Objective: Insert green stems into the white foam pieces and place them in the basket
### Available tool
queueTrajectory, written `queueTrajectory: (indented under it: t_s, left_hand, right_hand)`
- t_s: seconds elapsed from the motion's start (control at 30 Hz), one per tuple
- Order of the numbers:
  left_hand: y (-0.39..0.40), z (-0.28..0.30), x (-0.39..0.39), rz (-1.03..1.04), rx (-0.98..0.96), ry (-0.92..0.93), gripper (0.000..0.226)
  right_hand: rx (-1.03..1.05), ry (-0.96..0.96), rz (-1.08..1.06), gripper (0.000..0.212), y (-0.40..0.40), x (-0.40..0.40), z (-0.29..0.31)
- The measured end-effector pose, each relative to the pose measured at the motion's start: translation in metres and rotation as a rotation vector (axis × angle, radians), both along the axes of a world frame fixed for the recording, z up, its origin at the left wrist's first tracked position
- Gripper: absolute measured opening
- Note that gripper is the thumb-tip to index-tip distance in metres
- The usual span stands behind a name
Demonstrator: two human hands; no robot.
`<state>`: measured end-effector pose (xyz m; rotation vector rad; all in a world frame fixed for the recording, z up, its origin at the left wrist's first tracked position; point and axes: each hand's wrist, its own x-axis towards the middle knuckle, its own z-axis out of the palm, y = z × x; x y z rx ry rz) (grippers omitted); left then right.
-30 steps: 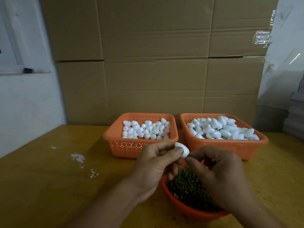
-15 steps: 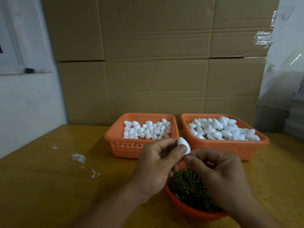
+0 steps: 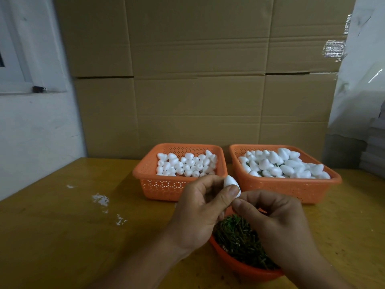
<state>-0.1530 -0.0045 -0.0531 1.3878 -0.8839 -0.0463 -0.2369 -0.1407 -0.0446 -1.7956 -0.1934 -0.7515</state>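
**Seating a stem in one foam piece**

Cardboard walls back a yellow table [image 3: 62,236]. Left hand [image 3: 198,215] pinches one white foam piece [image 3: 230,183]; right hand [image 3: 277,224] pinches at its lower tip, stem hidden. Best pushed straight along the axis, gently. Two orange baskets: far-left [image 3: 179,185], far-right [image 3: 285,187]. One near bowl [image 3: 245,270] of green stems [image 3: 237,236].

Cardboard boxes [image 3: 198,80] behind yellow table [image 3: 62,226]
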Motion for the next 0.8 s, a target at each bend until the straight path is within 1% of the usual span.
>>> queueTrajectory:
  t_s: [0.17,0.27,0.37,0.43,0.5,0.6,0.73,0.8]
  left_hand:
    - [-0.002,-0.002,0.0,-0.016,-0.014,0.007,0.026]
    - [-0.003,-0.003,0.0,-0.029,-0.016,0.021,0.027]
    - [-0.003,-0.004,-0.001,-0.049,0.009,0.011,0.027]
    - [-0.003,-0.004,-0.003,-0.077,0.015,0.012,0.028]
    - [-0.004,-0.004,-0.004,-0.091,0.018,0.026,0.032]
    - [-0.004,-0.006,-0.005,-0.052,0.054,0.032,0.034]
    - [-0.003,-0.01,-0.006,-0.003,0.153,-0.026,0.022]
    - [-0.003,-0.013,-0.005,0.01,0.196,-0.054,0.015]
  right_hand:
    - [0.073,0.038,0.023,0.013,-0.002,0.001,-0.001]
    - [0.13,0.062,0.035,0.012,-0.002,0.001,-0.001]
    - [0.19,0.076,0.051,0.017,0.0,-0.001,0.003]
    - [0.233,0.086,0.022,0.012,-0.001,0.0,0.005]
    - [0.264,0.103,-0.027,0.009,-0.006,0.001,0.005]
    - [0.265,0.117,-0.137,0.008,-0.019,0.006,0.008]
    - [0.199,0.097,-0.363,0.006,-0.054,0.027,0.02]
    - [0.129,0.096,-0.491,0.012,-0.077,0.041,0.024]
